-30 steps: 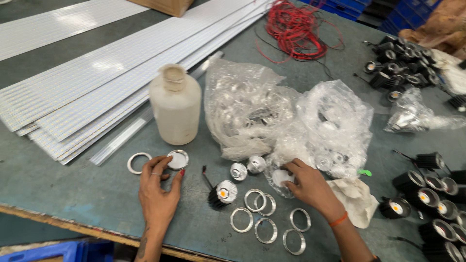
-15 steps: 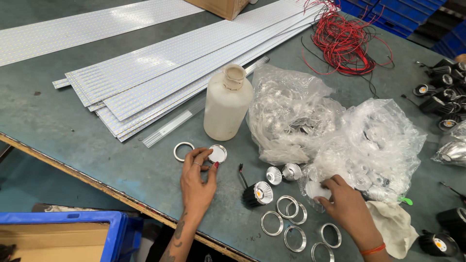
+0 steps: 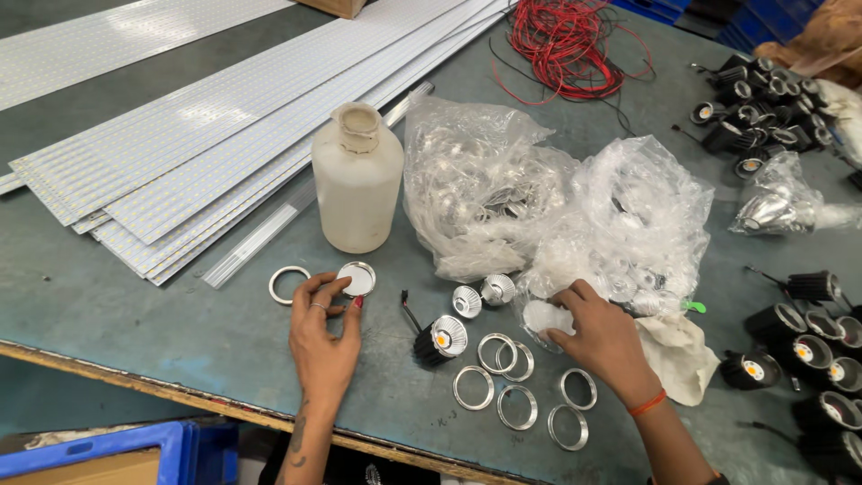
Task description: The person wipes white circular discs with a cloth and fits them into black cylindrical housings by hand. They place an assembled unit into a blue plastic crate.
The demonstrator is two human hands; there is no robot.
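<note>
My left hand (image 3: 321, 334) rests on the green table (image 3: 135, 314), its fingertips pinching a small round ringed lens disc (image 3: 356, 278). A loose metal ring (image 3: 288, 285) lies just to its left. My right hand (image 3: 600, 334) holds a white round disc (image 3: 544, 316) at the mouth of a clear plastic bag (image 3: 628, 224) of parts. Between the hands lie a black spotlight body with a reflector (image 3: 442, 340), two small silver reflectors (image 3: 483, 295) and several metal rings (image 3: 503, 382).
A white plastic bottle (image 3: 357, 180) stands behind my left hand. A second clear bag (image 3: 476, 180), long white strips (image 3: 206, 135), red wire (image 3: 561, 45) and several black spotlights (image 3: 808, 350) surround the spot. A white cloth (image 3: 678, 355) lies at the right. A blue crate (image 3: 135, 454) sits below the table edge.
The view has shifted; both hands stay at the same spots, the left on the lens disc and the right at the bag's mouth.
</note>
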